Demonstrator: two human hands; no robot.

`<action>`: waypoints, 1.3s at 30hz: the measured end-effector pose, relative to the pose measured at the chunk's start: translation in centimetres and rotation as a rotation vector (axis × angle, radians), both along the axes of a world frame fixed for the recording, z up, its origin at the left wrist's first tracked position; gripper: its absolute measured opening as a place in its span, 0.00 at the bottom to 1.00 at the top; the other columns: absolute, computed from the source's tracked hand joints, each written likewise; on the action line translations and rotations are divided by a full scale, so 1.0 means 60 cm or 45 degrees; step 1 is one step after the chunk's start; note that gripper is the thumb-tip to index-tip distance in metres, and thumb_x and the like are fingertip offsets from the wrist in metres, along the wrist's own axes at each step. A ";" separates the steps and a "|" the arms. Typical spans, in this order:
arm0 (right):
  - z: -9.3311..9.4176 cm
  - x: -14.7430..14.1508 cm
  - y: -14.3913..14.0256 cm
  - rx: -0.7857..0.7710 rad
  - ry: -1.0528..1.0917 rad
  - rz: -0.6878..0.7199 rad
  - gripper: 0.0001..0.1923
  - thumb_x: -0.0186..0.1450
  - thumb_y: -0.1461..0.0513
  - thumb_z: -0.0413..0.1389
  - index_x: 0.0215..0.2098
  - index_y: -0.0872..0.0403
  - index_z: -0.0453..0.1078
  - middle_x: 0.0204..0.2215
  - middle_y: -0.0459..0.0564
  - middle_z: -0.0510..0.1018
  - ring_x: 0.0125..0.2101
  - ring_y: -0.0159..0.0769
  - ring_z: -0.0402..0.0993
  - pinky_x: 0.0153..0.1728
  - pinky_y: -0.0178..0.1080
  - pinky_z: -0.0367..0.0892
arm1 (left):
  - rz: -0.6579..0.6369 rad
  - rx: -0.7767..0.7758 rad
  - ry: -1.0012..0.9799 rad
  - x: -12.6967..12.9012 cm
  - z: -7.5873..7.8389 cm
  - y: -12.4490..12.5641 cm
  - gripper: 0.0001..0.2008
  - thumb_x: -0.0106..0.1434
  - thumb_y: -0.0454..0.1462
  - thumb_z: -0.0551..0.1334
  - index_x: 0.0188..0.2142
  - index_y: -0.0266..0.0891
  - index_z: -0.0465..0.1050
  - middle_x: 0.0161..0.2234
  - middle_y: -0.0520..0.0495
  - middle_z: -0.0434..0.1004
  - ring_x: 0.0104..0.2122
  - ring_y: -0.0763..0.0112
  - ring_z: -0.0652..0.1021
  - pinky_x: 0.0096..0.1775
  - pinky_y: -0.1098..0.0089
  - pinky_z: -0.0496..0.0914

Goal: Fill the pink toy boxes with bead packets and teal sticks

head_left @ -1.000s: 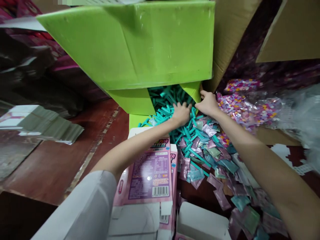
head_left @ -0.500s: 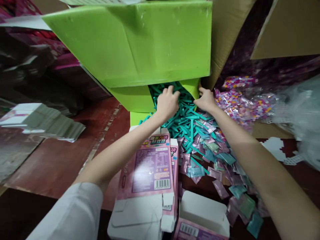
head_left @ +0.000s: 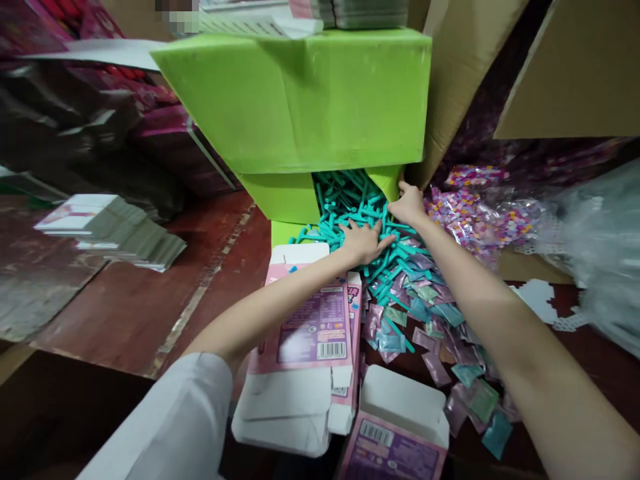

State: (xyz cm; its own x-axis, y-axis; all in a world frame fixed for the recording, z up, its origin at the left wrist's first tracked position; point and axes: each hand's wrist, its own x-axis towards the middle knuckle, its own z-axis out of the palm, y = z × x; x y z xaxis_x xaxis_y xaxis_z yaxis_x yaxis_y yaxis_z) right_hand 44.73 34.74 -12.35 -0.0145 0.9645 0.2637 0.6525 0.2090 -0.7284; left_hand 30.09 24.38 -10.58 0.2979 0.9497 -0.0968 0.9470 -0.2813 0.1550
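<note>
Two hands at the tipped green cardboard box (head_left: pixel 300 113): left hand (head_left: pixel 363 241) spread flat on spilled teal plastic sticks (head_left: pixel 345 200). Right hand (head_left: pixel 410 203) grips the box's flap, apparently holding it aside.

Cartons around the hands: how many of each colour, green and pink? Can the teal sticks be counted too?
Green box: 1
Pink cartons: 3
Total: 4
Teal sticks: a heap, too many to count.
</note>
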 end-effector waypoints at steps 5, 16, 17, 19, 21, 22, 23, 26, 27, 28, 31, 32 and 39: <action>0.036 -0.017 -0.007 -0.066 -0.196 -0.042 0.31 0.41 0.60 0.67 0.43 0.59 0.68 0.33 0.57 0.77 0.42 0.50 0.73 0.46 0.48 0.67 | -0.070 0.108 -0.012 -0.015 0.018 -0.043 0.35 0.65 0.58 0.41 0.61 0.38 0.58 0.51 0.33 0.72 0.57 0.40 0.64 0.54 0.37 0.52; 0.139 -0.022 -0.289 -0.163 -0.438 0.045 0.15 0.60 0.57 0.51 0.23 0.55 0.74 0.25 0.55 0.79 0.26 0.43 0.75 0.35 0.44 0.68 | 0.378 0.274 -0.608 -0.222 0.088 -0.336 0.20 0.64 0.46 0.53 0.52 0.41 0.69 0.49 0.42 0.74 0.47 0.58 0.75 0.47 0.60 0.70; 0.126 -0.024 -0.332 -0.298 -0.402 0.051 0.19 0.61 0.54 0.49 0.19 0.55 0.72 0.19 0.54 0.77 0.21 0.42 0.73 0.29 0.43 0.68 | 0.521 0.221 -0.746 -0.255 0.070 -0.365 0.22 0.63 0.48 0.54 0.52 0.40 0.69 0.49 0.42 0.74 0.47 0.58 0.75 0.47 0.60 0.70; 0.091 -0.040 -0.409 -0.657 -0.211 0.067 0.24 0.61 0.47 0.48 0.20 0.54 0.71 0.18 0.52 0.76 0.17 0.41 0.71 0.23 0.41 0.66 | 0.791 0.130 -1.072 -0.303 0.024 -0.408 0.27 0.61 0.51 0.55 0.52 0.36 0.68 0.48 0.40 0.75 0.46 0.58 0.76 0.48 0.61 0.70; 0.052 -0.073 -0.463 -0.773 -0.069 0.127 0.26 0.61 0.43 0.47 0.22 0.54 0.72 0.21 0.51 0.78 0.22 0.43 0.74 0.26 0.41 0.68 | 0.900 -0.005 -1.324 -0.318 -0.020 -0.431 0.29 0.59 0.51 0.57 0.53 0.34 0.68 0.51 0.39 0.74 0.49 0.58 0.75 0.51 0.62 0.69; 0.033 -0.093 -0.480 -0.771 -0.009 0.176 0.26 0.61 0.43 0.47 0.24 0.54 0.73 0.24 0.51 0.79 0.27 0.44 0.77 0.30 0.42 0.69 | 0.893 -0.094 -1.409 -0.315 -0.036 -0.436 0.29 0.59 0.50 0.57 0.53 0.34 0.67 0.52 0.40 0.74 0.51 0.58 0.74 0.51 0.62 0.68; 0.016 -0.115 -0.492 -0.753 0.051 0.213 0.25 0.61 0.44 0.47 0.27 0.53 0.74 0.27 0.51 0.80 0.32 0.45 0.78 0.35 0.42 0.70 | 0.867 -0.174 -1.460 -0.308 -0.049 -0.438 0.28 0.58 0.49 0.58 0.54 0.35 0.67 0.53 0.41 0.73 0.52 0.58 0.73 0.52 0.62 0.68; -0.021 -0.166 -0.513 -0.703 0.179 0.129 0.24 0.61 0.45 0.50 0.40 0.53 0.75 0.40 0.52 0.80 0.45 0.46 0.75 0.46 0.42 0.68 | 0.842 -0.302 -1.486 -0.277 -0.065 -0.446 0.28 0.56 0.46 0.61 0.56 0.40 0.67 0.52 0.45 0.74 0.53 0.57 0.73 0.52 0.61 0.68; -0.028 -0.177 -0.519 -0.681 0.187 0.054 0.25 0.60 0.45 0.51 0.43 0.54 0.74 0.42 0.54 0.79 0.46 0.47 0.75 0.46 0.42 0.68 | 0.856 -0.298 -1.492 -0.270 -0.067 -0.452 0.28 0.56 0.45 0.62 0.56 0.41 0.67 0.52 0.46 0.74 0.53 0.56 0.73 0.53 0.60 0.67; -0.034 -0.184 -0.526 -0.653 0.182 -0.022 0.26 0.60 0.44 0.51 0.44 0.54 0.73 0.43 0.55 0.79 0.47 0.48 0.75 0.45 0.42 0.68 | 0.865 -0.285 -1.509 -0.264 -0.068 -0.461 0.28 0.56 0.45 0.62 0.56 0.41 0.66 0.52 0.45 0.74 0.53 0.55 0.73 0.53 0.60 0.67; -0.040 -0.198 -0.549 -0.599 0.152 -0.118 0.27 0.60 0.42 0.50 0.44 0.53 0.71 0.42 0.57 0.79 0.45 0.49 0.75 0.43 0.42 0.68 | 0.866 -0.232 -1.581 -0.266 -0.071 -0.490 0.28 0.58 0.46 0.61 0.57 0.41 0.65 0.53 0.44 0.73 0.54 0.56 0.72 0.54 0.59 0.66; -0.040 -0.204 -0.554 -0.596 0.129 -0.121 0.27 0.60 0.42 0.50 0.43 0.53 0.71 0.41 0.58 0.79 0.45 0.49 0.75 0.43 0.42 0.68 | 0.873 -0.219 -1.588 -0.272 -0.073 -0.498 0.28 0.59 0.46 0.60 0.57 0.40 0.64 0.54 0.43 0.72 0.54 0.56 0.72 0.55 0.60 0.65; -0.016 -0.307 -0.528 -0.644 -0.056 -0.069 0.27 0.65 0.46 0.47 0.47 0.61 0.67 0.42 0.65 0.77 0.45 0.50 0.75 0.43 0.42 0.66 | 0.925 -0.225 -1.515 -0.371 -0.074 -0.464 0.35 0.54 0.49 0.63 0.55 0.30 0.65 0.55 0.35 0.70 0.55 0.51 0.70 0.57 0.57 0.61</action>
State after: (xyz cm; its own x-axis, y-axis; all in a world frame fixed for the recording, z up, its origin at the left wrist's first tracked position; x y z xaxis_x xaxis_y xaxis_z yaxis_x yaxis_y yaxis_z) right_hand 26.29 3.05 -13.29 0.0382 0.9709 -0.2362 0.6852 -0.1975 -0.7010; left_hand 7.84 -3.43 -15.03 -0.2610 0.9269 -0.2698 0.1492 0.3149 0.9373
